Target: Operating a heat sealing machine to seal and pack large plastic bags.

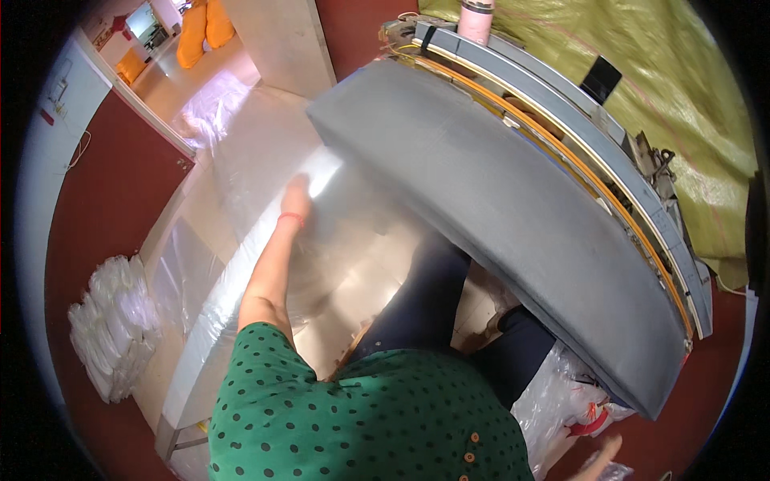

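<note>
My left arm, with a red band at the wrist, reaches forward over clear plastic film (228, 276) on the left. My left hand (297, 192) is at the film, next to a bright glare; its fingers are smeared and I cannot make out a grip. At the lower right edge, part of my right hand (605, 458) shows with a finger stretched out and nothing seen in it. Crumpled clear plastic (549, 401) lies close to that hand. A long grey padded surface (497, 192) of a machine runs across in front of me.
Behind the grey surface are an orange strip (553, 124) and a metal rail, with a pink bottle (475, 22) and a dark phone (601, 79) on top. A stack of folded clear plastic (116, 329) sits at the left. Yellow-green sheeting (682, 80) hangs behind.
</note>
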`<control>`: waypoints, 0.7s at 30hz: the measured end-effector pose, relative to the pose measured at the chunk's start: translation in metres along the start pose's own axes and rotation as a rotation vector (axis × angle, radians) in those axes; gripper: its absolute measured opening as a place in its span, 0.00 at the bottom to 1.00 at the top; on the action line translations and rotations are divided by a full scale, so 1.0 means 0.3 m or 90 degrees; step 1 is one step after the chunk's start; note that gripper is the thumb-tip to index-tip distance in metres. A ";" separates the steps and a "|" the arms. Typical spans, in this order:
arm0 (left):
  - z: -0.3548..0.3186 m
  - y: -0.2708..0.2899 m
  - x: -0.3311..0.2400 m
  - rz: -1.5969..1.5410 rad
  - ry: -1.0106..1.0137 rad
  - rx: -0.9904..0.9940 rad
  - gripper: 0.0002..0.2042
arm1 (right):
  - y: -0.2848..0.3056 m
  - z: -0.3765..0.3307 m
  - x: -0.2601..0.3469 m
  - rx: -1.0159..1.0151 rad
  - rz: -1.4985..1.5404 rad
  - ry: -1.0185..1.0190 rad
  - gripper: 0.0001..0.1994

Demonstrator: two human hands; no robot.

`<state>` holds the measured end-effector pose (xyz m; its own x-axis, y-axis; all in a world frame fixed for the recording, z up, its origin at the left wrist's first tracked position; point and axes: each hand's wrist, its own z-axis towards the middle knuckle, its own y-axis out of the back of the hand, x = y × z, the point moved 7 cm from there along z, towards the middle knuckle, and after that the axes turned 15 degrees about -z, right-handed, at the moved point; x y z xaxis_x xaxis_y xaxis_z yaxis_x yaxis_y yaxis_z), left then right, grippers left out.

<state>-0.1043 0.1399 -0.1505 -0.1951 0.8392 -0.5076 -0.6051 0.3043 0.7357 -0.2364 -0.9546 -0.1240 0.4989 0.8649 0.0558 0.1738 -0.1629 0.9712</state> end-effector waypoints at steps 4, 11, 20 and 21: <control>-0.010 -0.019 0.065 0.143 0.188 0.180 0.09 | -0.059 0.030 0.592 -0.044 -0.159 0.226 0.13; -0.164 0.268 0.269 0.054 0.165 -0.026 0.03 | 0.000 -0.266 1.434 0.106 -0.173 0.486 0.18; -0.081 0.476 -0.629 -0.419 -0.034 0.093 0.02 | 0.111 -0.532 1.973 0.165 0.125 0.853 0.15; -0.080 0.482 -0.788 -0.413 -0.123 0.151 0.02 | 0.134 -0.568 2.031 0.164 0.200 0.888 0.16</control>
<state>-0.1642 -0.0255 0.0650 0.3003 0.5137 -0.8037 -0.3643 0.8405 0.4010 -0.0699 -0.3532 -0.0116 -0.6452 0.5031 0.5751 0.4343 -0.3777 0.8177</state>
